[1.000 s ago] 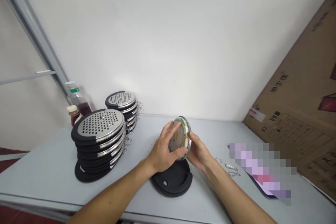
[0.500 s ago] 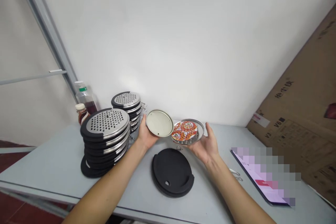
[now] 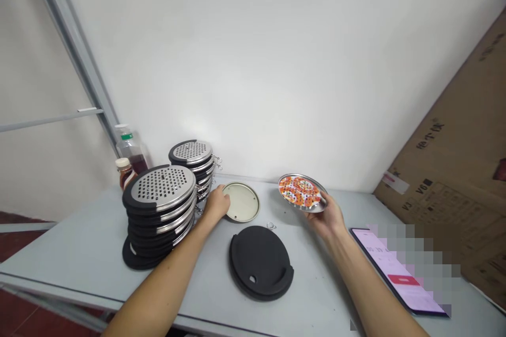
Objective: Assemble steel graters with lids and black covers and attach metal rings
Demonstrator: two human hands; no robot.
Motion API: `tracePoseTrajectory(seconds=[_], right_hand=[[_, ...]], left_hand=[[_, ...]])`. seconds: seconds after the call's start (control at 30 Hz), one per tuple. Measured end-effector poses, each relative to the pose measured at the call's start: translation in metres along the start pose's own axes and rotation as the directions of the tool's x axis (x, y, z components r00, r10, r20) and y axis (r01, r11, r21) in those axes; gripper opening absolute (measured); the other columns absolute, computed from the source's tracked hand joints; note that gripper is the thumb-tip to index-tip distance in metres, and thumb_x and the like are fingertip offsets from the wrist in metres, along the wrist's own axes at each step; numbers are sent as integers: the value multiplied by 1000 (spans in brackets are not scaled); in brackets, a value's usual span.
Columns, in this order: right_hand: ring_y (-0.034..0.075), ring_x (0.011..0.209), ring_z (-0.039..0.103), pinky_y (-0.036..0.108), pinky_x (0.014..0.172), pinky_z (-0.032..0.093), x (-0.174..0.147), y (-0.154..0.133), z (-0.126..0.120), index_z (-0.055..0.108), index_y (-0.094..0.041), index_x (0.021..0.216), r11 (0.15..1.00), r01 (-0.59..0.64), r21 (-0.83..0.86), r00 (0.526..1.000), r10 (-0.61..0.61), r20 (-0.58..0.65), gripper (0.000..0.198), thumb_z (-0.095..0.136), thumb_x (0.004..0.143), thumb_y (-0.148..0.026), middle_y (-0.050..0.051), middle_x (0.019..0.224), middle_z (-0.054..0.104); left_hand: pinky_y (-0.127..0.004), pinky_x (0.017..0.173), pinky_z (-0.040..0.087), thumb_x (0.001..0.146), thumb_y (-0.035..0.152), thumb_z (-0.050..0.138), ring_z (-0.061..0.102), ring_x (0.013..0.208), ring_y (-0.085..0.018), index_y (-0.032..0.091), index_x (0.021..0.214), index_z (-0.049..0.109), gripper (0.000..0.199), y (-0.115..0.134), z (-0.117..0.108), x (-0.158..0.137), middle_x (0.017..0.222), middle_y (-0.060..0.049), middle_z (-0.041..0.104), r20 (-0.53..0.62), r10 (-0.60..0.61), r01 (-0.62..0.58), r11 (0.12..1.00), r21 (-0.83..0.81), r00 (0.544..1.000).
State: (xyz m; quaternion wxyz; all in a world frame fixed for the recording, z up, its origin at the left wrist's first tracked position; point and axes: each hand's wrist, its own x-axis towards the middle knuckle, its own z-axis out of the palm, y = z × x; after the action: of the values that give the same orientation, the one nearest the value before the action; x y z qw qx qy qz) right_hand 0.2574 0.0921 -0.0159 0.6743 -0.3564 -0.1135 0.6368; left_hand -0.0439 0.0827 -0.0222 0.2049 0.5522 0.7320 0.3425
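Fingers of the right hand (image 3: pixel 327 217) pinch a patterned metal disc (image 3: pixel 299 192) at its 4 o'clock edge, thumb near the rim and the rest of the grip underneath, mostly hidden. The disc is up off the bench (image 3: pixel 209 279), its orange-and-white face tilted upward. It looks thin, stiff and light enough for one hand; the bare rim is probably smooth and a little slippery, so the edge, with support from below, seems the sound place to hold, well clear of the print.

Fingers of the left hand (image 3: pixel 216 203) are curled at the 9 o'clock edge of a pale round dish (image 3: pixel 242 201), which appears to lie on the bench; whether they pinch it I cannot tell. Its raised rim should give good purchase, and it too looks rigid, though its coating might scratch.

Taking the black cover (image 3: pixel 259 258) as the clock's centre, the dish sits near 11 o'clock, the disc near 1, and a small wire ring (image 3: pixel 271 226) just past 12. That cover looks rubbery and grippy. Farther out stand the near stack (image 3: pixel 160 216) at 10, the far stack (image 3: pixel 193 160) at 11, and a phone (image 3: pixel 403 276) at 3.
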Motion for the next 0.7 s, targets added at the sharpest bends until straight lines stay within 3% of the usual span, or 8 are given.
tracePoseTrajectory(seconds=[0.17, 0.3, 0.37, 0.47, 0.53, 0.63, 0.7], right_hand=[[18, 66, 69, 29, 55, 59, -8, 17, 4, 70, -16, 92, 990, -34, -139, 999, 35, 11, 17, 54, 85, -17, 5, 80, 75], [20, 70, 71, 30, 58, 59, -21, 32, 13, 71, -15, 94, 971, -106, -213, 992, 118, 44, 18, 57, 84, -21, 7, 85, 76], [21, 75, 71, 31, 61, 60, -27, 38, 16, 71, -15, 95, 964, -123, -237, 989, 139, 54, 19, 58, 84, -21, 8, 91, 76], [21, 79, 71, 31, 65, 60, -34, 45, 20, 71, -15, 95, 962, -100, -255, 993, 115, 42, 18, 60, 83, -23, 7, 94, 76], [21, 79, 71, 29, 64, 60, -39, 47, 21, 71, -14, 95, 960, -90, -265, 990, 114, 77, 20, 59, 84, -26, 7, 92, 76], [20, 81, 71, 28, 66, 60, -45, 50, 23, 70, -13, 102, 958, -111, -266, 949, 181, 256, 25, 56, 88, -28, 8, 97, 75], [18, 77, 70, 27, 63, 60, -46, 52, 22, 69, -13, 102, 954, -102, -283, 932, 191, 309, 24, 56, 88, -27, 8, 95, 75]], left_hand=[[-44, 91, 50, 91, 28, 62, 63, 102, -22, 12, 104, 64, 21, 0, -4, -15, 109, -8, 65, 103, -1, -38, 929, 368, 995], [-45, 86, 51, 87, 11, 60, 64, 99, -28, 7, 91, 68, 10, 4, -10, -26, 100, -15, 67, 138, 78, -137, 860, 492, 987], [-46, 85, 50, 84, 3, 55, 63, 102, -34, 3, 90, 69, 15, 11, -12, -33, 99, -23, 65, 131, 159, -204, 841, 502, 978], [-42, 94, 46, 91, 10, 47, 56, 115, -30, 9, 118, 62, 31, 27, -6, -47, 115, -20, 61, 110, 326, -339, 819, 463, 939], [-36, 102, 42, 95, 27, 49, 52, 120, -24, 19, 130, 54, 36, 38, 3, -59, 124, -12, 59, 116, 466, -473, 798, 374, 877], [-35, 106, 39, 87, 47, 60, 51, 122, -24, 24, 131, 54, 50, 49, 18, -75, 129, -8, 58, 103, 655, -663, 740, 112, 749], [-39, 104, 40, 83, 49, 65, 54, 119, -28, 24, 128, 58, 52, 49, 24, -79, 126, -10, 61, 92, 689, -691, 722, -15, 718]])
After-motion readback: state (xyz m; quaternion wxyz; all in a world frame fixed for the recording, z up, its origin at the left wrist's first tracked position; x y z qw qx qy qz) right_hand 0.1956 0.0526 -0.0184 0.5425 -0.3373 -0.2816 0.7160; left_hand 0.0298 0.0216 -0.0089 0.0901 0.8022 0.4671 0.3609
